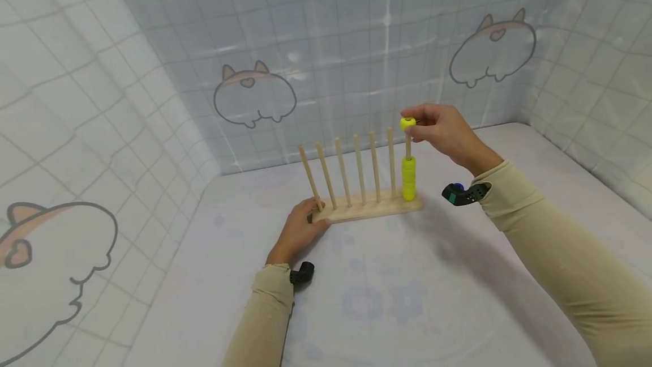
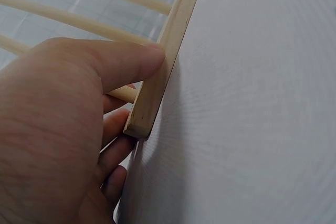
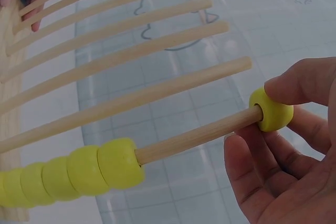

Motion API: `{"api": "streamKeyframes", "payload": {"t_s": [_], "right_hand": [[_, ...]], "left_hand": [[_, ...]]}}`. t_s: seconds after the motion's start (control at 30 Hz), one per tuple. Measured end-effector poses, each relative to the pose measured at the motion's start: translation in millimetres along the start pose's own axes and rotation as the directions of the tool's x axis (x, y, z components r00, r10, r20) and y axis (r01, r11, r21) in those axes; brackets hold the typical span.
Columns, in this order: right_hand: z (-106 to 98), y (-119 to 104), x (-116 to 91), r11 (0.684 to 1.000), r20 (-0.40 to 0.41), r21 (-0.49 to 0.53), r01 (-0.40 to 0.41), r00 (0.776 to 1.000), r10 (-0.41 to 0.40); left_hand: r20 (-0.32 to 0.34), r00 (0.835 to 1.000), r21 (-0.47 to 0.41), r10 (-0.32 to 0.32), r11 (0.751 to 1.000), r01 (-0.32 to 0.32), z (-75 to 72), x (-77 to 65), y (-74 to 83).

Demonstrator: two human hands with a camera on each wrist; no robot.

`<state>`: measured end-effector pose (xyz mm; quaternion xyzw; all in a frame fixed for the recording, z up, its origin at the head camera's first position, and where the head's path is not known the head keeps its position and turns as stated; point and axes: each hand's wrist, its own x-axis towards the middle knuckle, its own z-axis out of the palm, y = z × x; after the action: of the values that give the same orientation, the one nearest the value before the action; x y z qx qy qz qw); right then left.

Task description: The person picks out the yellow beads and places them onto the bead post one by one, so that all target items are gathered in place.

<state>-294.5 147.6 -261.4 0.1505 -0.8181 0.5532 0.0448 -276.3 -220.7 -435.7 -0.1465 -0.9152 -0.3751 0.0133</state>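
My right hand pinches a yellow bead between thumb and fingers at the top of the rightmost wooden rod. The rod's tip sits in the bead's hole. Lower on that same rod, several yellow beads are stacked down to the base. My left hand grips the left end of the wooden base, its thumb on the front edge and its fingers behind, as the left wrist view shows. Several bare rods stand in a row along the base, between the two hands.
A pale, faintly patterned cloth covers the table. Grid-patterned sheets with cartoon animal drawings rise at the back, left and right. Both wrists wear black camera mounts.
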Motion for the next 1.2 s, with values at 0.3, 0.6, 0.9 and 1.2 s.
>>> {"api": "streamKeyframes", "payload": {"t_s": [0.3, 0.6, 0.9, 1.2], "right_hand": [[0.3, -1.5, 0.4, 1.0, 0.004, -0.022, 0.016, 1.0, -0.016], [-3.5, -1.6, 0.3, 0.996, -0.013, -0.087, 0.02, 1.0, -0.021], [0.1, 1.0, -0.9, 0.997, -0.017, -0.066, 0.031, 0.999, -0.032], [-0.6, 1.3, -2.3, 0.999, -0.036, -0.05, 0.018, 0.999, -0.02]], "left_hand": [[0.0, 1.0, 0.006, -0.002, 1.0, 0.002, 0.6, -0.5, -1.7], [-0.001, 1.0, 0.01, -0.006, 1.0, 0.006, -2.2, 0.6, 4.6], [0.006, 1.0, 0.014, -0.009, 1.0, 0.009, -0.7, 1.1, 2.9], [0.006, 1.0, 0.005, -0.011, 1.0, 0.011, -0.1, 0.6, 4.3]]}}
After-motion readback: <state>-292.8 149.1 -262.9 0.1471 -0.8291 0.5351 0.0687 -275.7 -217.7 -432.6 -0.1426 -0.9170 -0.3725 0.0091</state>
